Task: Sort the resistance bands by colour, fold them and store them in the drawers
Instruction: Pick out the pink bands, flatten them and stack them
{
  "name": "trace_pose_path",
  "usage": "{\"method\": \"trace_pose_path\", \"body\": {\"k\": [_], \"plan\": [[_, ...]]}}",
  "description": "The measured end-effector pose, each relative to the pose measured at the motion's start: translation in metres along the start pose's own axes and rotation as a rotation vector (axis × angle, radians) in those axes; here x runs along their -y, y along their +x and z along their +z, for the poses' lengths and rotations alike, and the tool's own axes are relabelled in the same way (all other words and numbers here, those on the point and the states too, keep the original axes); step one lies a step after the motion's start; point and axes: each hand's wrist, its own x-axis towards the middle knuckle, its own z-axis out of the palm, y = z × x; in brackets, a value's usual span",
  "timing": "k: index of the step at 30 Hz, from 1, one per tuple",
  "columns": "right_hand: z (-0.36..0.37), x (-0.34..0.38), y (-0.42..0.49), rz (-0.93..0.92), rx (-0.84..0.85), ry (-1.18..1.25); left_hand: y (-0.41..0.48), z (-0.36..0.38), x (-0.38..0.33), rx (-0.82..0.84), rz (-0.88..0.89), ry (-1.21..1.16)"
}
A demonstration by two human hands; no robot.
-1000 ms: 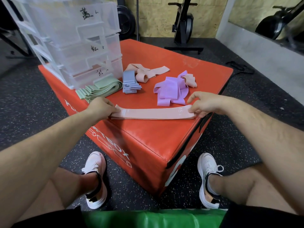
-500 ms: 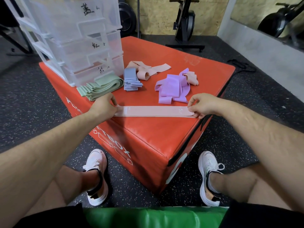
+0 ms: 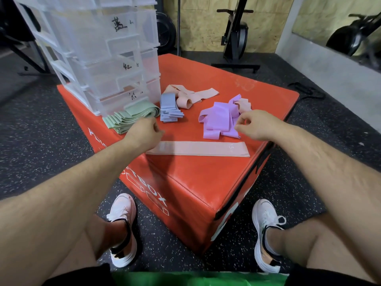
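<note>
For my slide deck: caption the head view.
Left hand and right hand hover near a flat pink band on the red box.

Bare forearms reach from the lower corners toward the frame's centre, the bare left hand [image 3: 144, 131] curled into a loose fist, the bare right hand [image 3: 254, 125] loosely bent, thumb and forefinger slightly apart, both holding nothing.
</note>
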Motion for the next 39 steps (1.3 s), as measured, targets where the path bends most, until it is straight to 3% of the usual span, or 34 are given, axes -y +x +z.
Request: {"method": "trace_pose_path", "body": {"k": [3, 9, 22, 29, 34, 39], "plan": [[0.004, 0.021, 0.017, -0.047, -0.003, 0.078, 0.022, -0.001, -0.021, -0.049, 0.100, -0.049], [0.025, 0.059, 0.073, -0.078, -0.018, 0.163, 0.072, 0.004, -0.040, 0.012, 0.206, -0.008], [0.070, 0.099, 0.173, 0.052, 0.056, 0.418, 0.121, 0.037, -0.040, 0.011, 0.137, 0.054], [0.047, 0.092, 0.165, 0.020, -0.087, 0.687, 0.120, 0.028, -0.039, -0.029, 0.162, 0.037], [0.007, 0.082, 0.137, -0.062, -0.171, 0.793, 0.113, 0.017, -0.050, -0.080, 0.182, -0.108], [-0.032, 0.080, 0.096, -0.166, -0.190, 0.915, 0.092, -0.005, -0.070, -0.083, 0.182, -0.398]]}}
